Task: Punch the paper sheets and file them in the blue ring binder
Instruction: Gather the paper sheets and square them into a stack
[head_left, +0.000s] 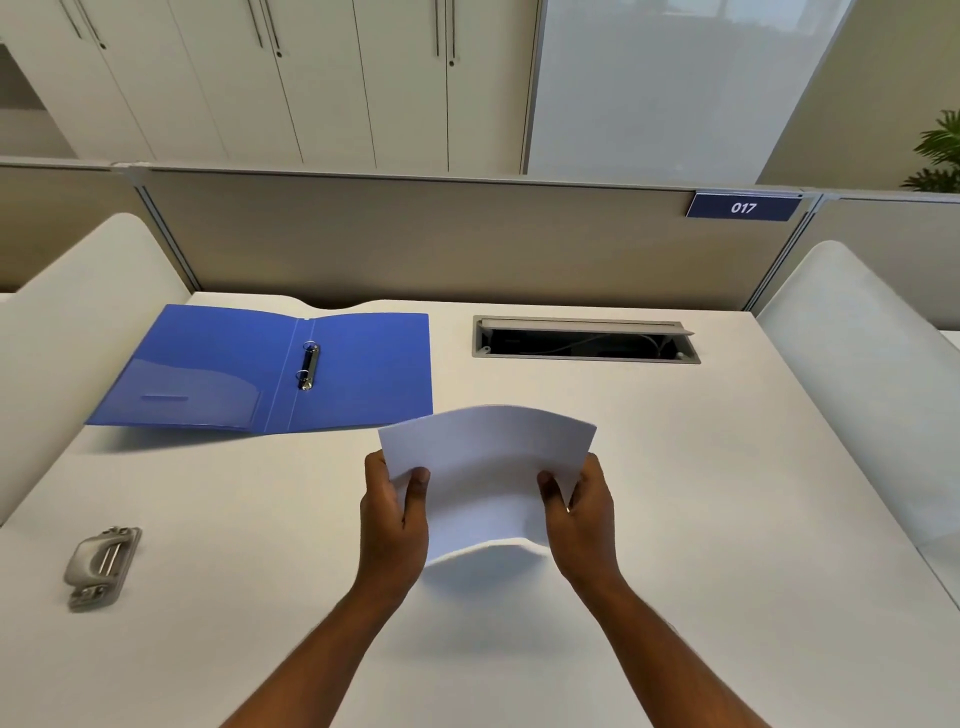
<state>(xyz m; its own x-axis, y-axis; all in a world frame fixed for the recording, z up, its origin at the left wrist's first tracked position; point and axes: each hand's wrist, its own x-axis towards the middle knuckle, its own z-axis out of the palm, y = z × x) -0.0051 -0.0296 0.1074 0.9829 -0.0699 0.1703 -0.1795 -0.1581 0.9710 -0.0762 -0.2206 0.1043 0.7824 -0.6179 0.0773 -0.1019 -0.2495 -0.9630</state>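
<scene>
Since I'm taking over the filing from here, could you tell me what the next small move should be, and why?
Probably carry the paper sheets left to the hole punch. Both the left hand and right hand hold them bowed above the desk, no holes show, and the blue ring binder already lies open.

Office: partitioned desk (675, 467), numbered plate "017" (743, 207), cable hatch (586, 338), wall cabinets (311, 78)

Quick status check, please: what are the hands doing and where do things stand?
Left hand and right hand grip paper sheets above desk. Blue ring binder open, rings empty. Hole punch untouched, left. Nothing in the way.
</scene>
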